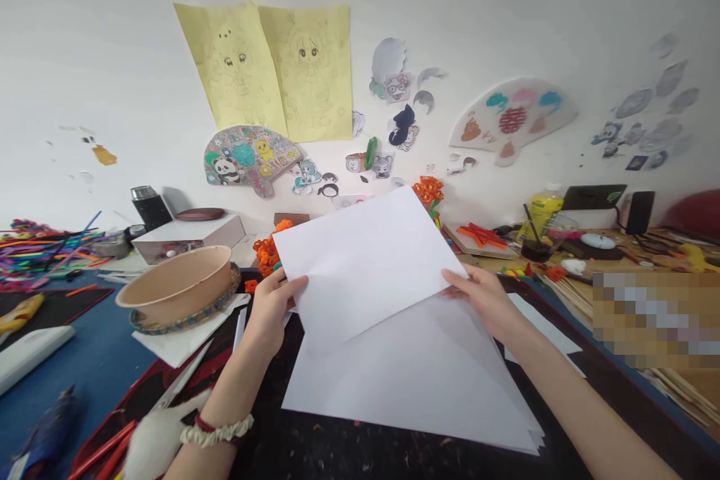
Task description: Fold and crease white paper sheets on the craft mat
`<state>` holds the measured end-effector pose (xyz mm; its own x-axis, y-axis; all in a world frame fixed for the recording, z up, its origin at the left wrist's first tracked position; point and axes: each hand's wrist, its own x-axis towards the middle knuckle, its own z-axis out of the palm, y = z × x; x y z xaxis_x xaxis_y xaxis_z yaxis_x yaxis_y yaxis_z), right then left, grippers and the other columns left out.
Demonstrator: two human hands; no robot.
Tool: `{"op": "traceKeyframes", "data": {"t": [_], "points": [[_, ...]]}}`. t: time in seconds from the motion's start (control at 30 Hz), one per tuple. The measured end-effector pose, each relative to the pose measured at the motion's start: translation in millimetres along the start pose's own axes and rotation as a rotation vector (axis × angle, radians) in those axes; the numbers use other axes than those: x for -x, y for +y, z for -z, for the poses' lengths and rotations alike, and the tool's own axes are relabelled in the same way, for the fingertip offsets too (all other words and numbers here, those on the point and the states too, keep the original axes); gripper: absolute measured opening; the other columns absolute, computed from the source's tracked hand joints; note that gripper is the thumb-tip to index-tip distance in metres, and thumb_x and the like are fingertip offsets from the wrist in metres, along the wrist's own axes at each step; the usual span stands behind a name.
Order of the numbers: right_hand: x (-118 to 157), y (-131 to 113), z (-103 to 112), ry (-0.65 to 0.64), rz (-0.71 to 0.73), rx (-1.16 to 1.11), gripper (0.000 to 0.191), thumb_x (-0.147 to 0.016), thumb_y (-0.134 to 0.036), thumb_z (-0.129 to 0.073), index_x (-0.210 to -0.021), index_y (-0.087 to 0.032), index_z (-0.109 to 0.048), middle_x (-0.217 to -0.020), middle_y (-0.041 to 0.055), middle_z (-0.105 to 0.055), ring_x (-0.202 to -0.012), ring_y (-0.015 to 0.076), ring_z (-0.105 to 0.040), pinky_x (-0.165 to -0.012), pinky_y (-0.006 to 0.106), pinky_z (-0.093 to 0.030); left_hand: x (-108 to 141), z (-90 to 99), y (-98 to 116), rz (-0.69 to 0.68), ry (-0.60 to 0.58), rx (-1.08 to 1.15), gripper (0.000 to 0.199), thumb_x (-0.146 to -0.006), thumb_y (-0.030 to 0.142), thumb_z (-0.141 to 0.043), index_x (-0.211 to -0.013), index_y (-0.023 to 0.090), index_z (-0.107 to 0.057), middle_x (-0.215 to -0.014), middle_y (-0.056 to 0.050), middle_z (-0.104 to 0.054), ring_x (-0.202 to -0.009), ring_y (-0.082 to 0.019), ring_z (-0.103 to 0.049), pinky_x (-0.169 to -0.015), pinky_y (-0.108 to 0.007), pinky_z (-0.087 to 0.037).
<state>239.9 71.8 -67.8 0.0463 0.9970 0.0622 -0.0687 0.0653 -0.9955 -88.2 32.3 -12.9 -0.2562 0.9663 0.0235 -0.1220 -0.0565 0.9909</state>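
Note:
A white sheet of paper [371, 262] is held up and tilted between both hands. My left hand [275, 304] pinches its left edge, thumb on the front face. On the opposite side, my right hand [472, 296] grips the right edge with the thumb on top and the fingers behind. Larger white sheets [405, 382] lie below on the dark mat [337, 446], several corners showing at their lower right. Scissors [183, 382] rest beside my left forearm, partly hidden by a white furry thing [157, 439].
A beige bowl [174, 281] stands at the left, near a white box [191, 236]. Orange flowers [428, 191] are behind the paper. At the right are a yellow bottle [544, 210], a cup and wooden sticks. A glue gun [53, 427] lies at the lower left.

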Motion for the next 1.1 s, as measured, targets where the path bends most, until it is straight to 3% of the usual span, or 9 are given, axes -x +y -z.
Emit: {"op": "traceKeyframes", "data": {"t": [0.1, 0.17, 0.23, 0.43, 0.5, 0.6, 0.73, 0.87, 1.1], "points": [[-9, 6, 13, 0.188, 0.058, -0.127, 0.035, -0.065, -0.043, -0.079, -0.091, -0.021, -0.069, -0.088, 0.0046, -0.072, -0.074, 0.0208, -0.065, -0.065, 0.033, -0.053, 5, 5.4, 4, 0.032, -0.305, -0.042, 0.036, -0.06, 0.033, -0.078, -0.089, 0.014, -0.068, -0.082, -0.009, -0.071, -0.068, -0.019, -0.063, -0.061, -0.028, -0.047], [-12, 6, 19, 0.202, 0.067, -0.196, 0.032, -0.065, -0.04, -0.079, -0.089, -0.022, -0.069, -0.089, 0.0046, -0.073, -0.079, 0.0223, -0.066, -0.068, 0.034, -0.055, 7, 12.6, 7, 0.039, -0.492, -0.016, 0.037, -0.061, 0.047, -0.078, -0.075, 0.014, -0.069, -0.071, -0.008, -0.068, -0.061, -0.018, -0.059, -0.06, -0.029, -0.047], [-12, 3, 22, 0.164, 0.038, -0.23, 0.031, -0.066, -0.038, -0.079, -0.09, -0.022, -0.069, -0.091, 0.0051, -0.074, -0.083, 0.0238, -0.067, -0.072, 0.035, -0.056, 7, 19.5, 9, 0.039, -0.554, 0.063, 0.051, -0.062, 0.065, -0.07, -0.071, 0.015, -0.068, -0.066, -0.008, -0.066, -0.058, -0.019, -0.059, -0.058, -0.03, -0.047], [2, -8, 6, -0.033, -0.11, -0.118, 0.036, -0.066, -0.036, -0.078, -0.096, -0.018, -0.07, -0.087, 0.0083, -0.075, -0.074, 0.0263, -0.07, -0.065, 0.036, -0.054, 7, 9.1, 2, 0.071, -0.581, -0.123, 0.056, -0.081, 0.063, -0.054, -0.111, 0.015, -0.062, -0.103, -0.017, -0.069, -0.079, -0.024, -0.067, -0.056, -0.026, -0.043], [5, -9, -2, -0.042, -0.108, -0.083, 0.038, -0.066, -0.037, -0.078, -0.097, -0.018, -0.07, -0.085, 0.0081, -0.075, -0.072, 0.0261, -0.07, -0.062, 0.034, -0.053, 11, -3.4, -2, 0.076, -0.591, -0.211, 0.049, -0.082, 0.059, -0.056, -0.104, 0.015, -0.062, -0.095, -0.013, -0.069, -0.076, -0.021, -0.066, -0.058, -0.026, -0.044], [8, -7, -13, 0.019, -0.081, -0.068, 0.042, -0.065, -0.041, -0.078, -0.1, -0.018, -0.07, -0.083, 0.0073, -0.075, -0.071, 0.0253, -0.069, -0.061, 0.033, -0.053, 17, -19.0, -5, 0.021, -0.596, -0.293, 0.04, -0.08, 0.056, -0.058, -0.074, 0.016, -0.057, -0.07, -0.003, -0.059, -0.066, -0.015, -0.056, -0.059, -0.024, -0.043], [10, -9, -21, 0.053, -0.091, -0.104, 0.048, -0.063, -0.044, -0.079, -0.102, -0.018, -0.069, -0.088, 0.0075, -0.075, -0.075, 0.0248, -0.069, -0.062, 0.031, -0.053, 17, -23.6, -11, -0.03, -0.526, -0.349, 0.043, -0.073, 0.053, -0.065, -0.062, 0.019, -0.041, -0.056, 0.006, -0.04, -0.055, -0.01, -0.043, -0.055, -0.022, -0.039], [13, -11, -23, -0.044, -0.08, -0.109, 0.05, -0.064, -0.043, -0.079, -0.107, -0.019, -0.068, -0.104, 0.0077, -0.073, -0.09, 0.0249, -0.068, -0.071, 0.029, -0.052, 7, -17.3, -19, -0.064, -0.41, -0.386, 0.047, -0.069, 0.047, -0.069, -0.056, 0.02, -0.033, -0.048, 0.009, -0.03, -0.049, -0.007, -0.036, -0.053, -0.02, -0.035], [22, -17, -25, -0.401, -0.114, -0.005, 0.048, -0.072, -0.043, -0.074, -0.113, -0.017, -0.067, -0.108, 0.0112, -0.071, -0.094, 0.0275, -0.067, -0.084, 0.038, -0.049, -2, -8.5, -21, -0.138, -0.191, -0.27, 0.034, -0.067, 0.043, -0.07, -0.062, 0.016, -0.05, -0.053, 0.007, -0.038, -0.051, -0.007, -0.038, -0.05, -0.019, -0.035]]}}
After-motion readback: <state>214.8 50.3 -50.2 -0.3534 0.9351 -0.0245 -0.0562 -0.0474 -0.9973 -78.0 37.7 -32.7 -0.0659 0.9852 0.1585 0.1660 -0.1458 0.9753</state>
